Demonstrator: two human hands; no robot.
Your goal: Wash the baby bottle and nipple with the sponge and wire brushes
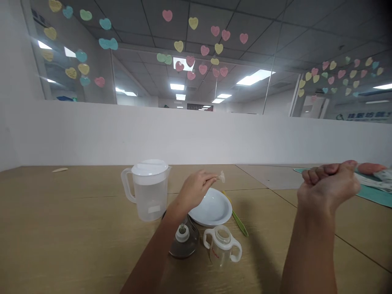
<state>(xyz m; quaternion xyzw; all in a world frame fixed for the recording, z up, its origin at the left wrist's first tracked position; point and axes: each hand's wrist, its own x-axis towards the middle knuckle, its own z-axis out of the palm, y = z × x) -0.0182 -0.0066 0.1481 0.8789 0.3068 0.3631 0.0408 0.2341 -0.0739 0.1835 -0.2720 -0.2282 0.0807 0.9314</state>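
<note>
Above the white bowl (210, 210), my left hand (197, 188) pinches a small see-through piece (222, 177) at its fingertips; its kind is too small to tell. My right hand (327, 183) is raised on the right, closed in a fist, and whatever may be inside is hidden. A two-handled baby bottle (221, 245) stands upright with its mouth uncovered, in front of the bowl. Beside it, partly behind my left forearm, is a dark rounded item (185, 249) with a white ring (182, 233) on top. Right of the bowl lies a green and yellow long-handled tool (240, 223).
A clear pitcher (150, 198) with a white lid stands left of the bowl. A pale flat piece (60, 170) lies at the far left. On the right, a teal mat (378, 199) carries cloth and a pinkish item (371, 168). A white wall (153, 134) borders the table.
</note>
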